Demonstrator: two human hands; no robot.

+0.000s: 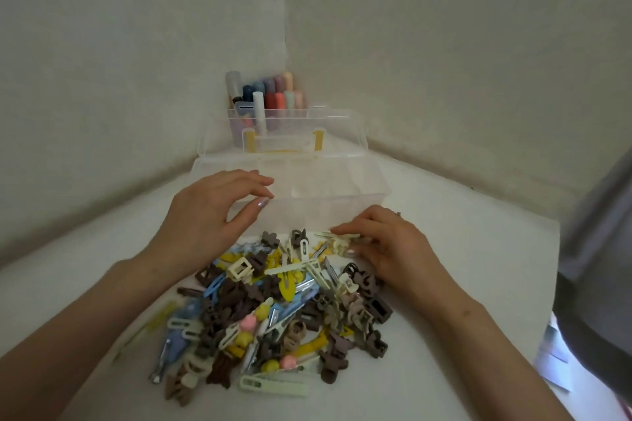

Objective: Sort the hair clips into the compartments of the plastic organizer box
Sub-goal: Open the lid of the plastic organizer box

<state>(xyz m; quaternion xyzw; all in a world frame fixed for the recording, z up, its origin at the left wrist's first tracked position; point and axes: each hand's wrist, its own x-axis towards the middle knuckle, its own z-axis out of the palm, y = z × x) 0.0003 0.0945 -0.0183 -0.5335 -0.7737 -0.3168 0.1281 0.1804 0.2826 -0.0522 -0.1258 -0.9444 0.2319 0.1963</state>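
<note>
A heap of hair clips [270,311] in brown, cream, yellow, blue and pink lies on the white table in front of me. Behind it stands the clear plastic organizer box [369,181] with its lid up; its compartments look bare. My left hand [212,212] hovers over the box's near left corner, fingers loosely curved, holding nothing. My right hand [386,246] rests at the heap's far right edge, and its fingertips pinch cream clips [337,241] just in front of the box wall.
A clear holder full of coloured markers [270,99] stands in the wall corner behind the box. A grey cloth [595,267] hangs in at the right edge, with papers [554,355] below it. Walls close off the back.
</note>
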